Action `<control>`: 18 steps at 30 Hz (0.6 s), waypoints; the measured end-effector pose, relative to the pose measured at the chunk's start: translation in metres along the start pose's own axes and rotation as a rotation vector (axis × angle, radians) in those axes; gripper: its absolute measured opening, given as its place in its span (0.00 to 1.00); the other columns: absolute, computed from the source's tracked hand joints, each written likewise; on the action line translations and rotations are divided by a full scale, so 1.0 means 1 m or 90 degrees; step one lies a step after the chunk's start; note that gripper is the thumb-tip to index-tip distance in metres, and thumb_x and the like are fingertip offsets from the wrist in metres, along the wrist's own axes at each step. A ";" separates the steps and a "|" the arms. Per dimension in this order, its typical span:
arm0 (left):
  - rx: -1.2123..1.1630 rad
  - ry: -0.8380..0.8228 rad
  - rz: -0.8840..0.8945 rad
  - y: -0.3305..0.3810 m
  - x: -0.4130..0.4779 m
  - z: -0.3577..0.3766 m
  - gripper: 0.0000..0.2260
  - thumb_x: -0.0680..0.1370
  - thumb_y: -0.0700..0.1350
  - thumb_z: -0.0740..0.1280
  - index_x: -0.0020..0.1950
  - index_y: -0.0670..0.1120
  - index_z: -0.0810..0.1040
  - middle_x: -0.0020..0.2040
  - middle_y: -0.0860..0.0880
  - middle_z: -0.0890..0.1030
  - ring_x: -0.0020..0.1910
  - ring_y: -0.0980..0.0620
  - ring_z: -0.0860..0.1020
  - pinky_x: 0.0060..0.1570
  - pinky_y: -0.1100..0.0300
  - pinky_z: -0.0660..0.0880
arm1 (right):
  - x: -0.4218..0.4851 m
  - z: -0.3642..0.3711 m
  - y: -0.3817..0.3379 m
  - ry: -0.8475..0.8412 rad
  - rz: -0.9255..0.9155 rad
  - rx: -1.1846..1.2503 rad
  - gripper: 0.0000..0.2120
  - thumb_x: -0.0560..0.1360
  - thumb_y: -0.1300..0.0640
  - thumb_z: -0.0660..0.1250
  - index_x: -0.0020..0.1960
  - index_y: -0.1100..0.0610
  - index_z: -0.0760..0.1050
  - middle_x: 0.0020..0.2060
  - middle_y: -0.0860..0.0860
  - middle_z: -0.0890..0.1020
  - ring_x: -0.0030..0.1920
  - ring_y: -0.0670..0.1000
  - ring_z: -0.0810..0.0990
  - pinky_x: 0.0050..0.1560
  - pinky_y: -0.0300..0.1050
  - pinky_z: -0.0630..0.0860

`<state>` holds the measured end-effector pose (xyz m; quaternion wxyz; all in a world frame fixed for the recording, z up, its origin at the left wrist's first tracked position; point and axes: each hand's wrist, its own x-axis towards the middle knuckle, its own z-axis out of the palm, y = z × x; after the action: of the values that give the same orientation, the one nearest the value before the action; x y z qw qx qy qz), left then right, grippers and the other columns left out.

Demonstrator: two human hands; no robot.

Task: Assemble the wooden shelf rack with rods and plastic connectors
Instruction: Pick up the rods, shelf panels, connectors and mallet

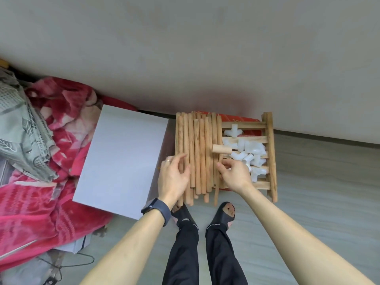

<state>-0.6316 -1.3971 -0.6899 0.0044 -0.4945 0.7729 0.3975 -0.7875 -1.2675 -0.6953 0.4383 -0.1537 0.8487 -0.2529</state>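
Several long wooden rods (197,149) lie side by side in a pile on a slatted wooden shelf panel (271,157). A heap of white plastic connectors (249,153) rests on the panel's slats to the right of the rods. A short wooden mallet head (221,149) lies between the rods and the connectors. My left hand (174,178) hovers over the left part of the rod pile, fingers relaxed and spread. My right hand (234,173) has its fingers curled at the right edge of the rods, beside the connectors; what it grips is hidden.
A white flat box (123,159) lies left of the rods. A red blanket (47,188) and grey cloth (22,128) cover the far left. A grey wall (205,58) runs behind the parts. My feet in black sandals (205,214) stand on grey floor.
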 end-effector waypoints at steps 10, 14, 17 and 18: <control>-0.089 -0.121 -0.222 -0.014 0.030 0.009 0.40 0.79 0.62 0.67 0.83 0.50 0.51 0.81 0.45 0.58 0.80 0.45 0.58 0.75 0.49 0.60 | 0.008 0.016 -0.013 0.062 -0.076 -0.125 0.17 0.81 0.52 0.66 0.67 0.59 0.75 0.53 0.54 0.83 0.56 0.57 0.81 0.53 0.49 0.77; -0.131 -0.167 -0.247 -0.011 0.029 0.013 0.44 0.77 0.68 0.64 0.83 0.50 0.49 0.81 0.47 0.59 0.80 0.45 0.59 0.76 0.49 0.59 | -0.004 0.002 -0.011 0.073 -0.065 -0.112 0.19 0.80 0.51 0.65 0.69 0.57 0.75 0.62 0.54 0.79 0.58 0.55 0.80 0.59 0.48 0.73; -0.167 -0.189 -0.259 -0.010 0.033 0.012 0.44 0.76 0.69 0.65 0.83 0.50 0.51 0.79 0.49 0.66 0.76 0.45 0.66 0.75 0.47 0.64 | -0.016 -0.027 0.002 0.149 -0.079 -0.056 0.14 0.81 0.49 0.65 0.64 0.52 0.78 0.57 0.47 0.80 0.46 0.42 0.80 0.51 0.41 0.73; -0.177 -0.195 -0.264 -0.010 0.035 0.011 0.43 0.76 0.69 0.65 0.83 0.51 0.52 0.78 0.49 0.67 0.75 0.46 0.67 0.74 0.47 0.65 | -0.018 -0.040 0.009 0.192 -0.075 -0.029 0.13 0.80 0.48 0.65 0.62 0.51 0.78 0.55 0.45 0.80 0.45 0.40 0.79 0.48 0.38 0.72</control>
<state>-0.6460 -1.4189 -0.7179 0.1343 -0.5723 0.5836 0.5602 -0.8101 -1.2395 -0.6691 0.2866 -0.1735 0.8998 -0.2794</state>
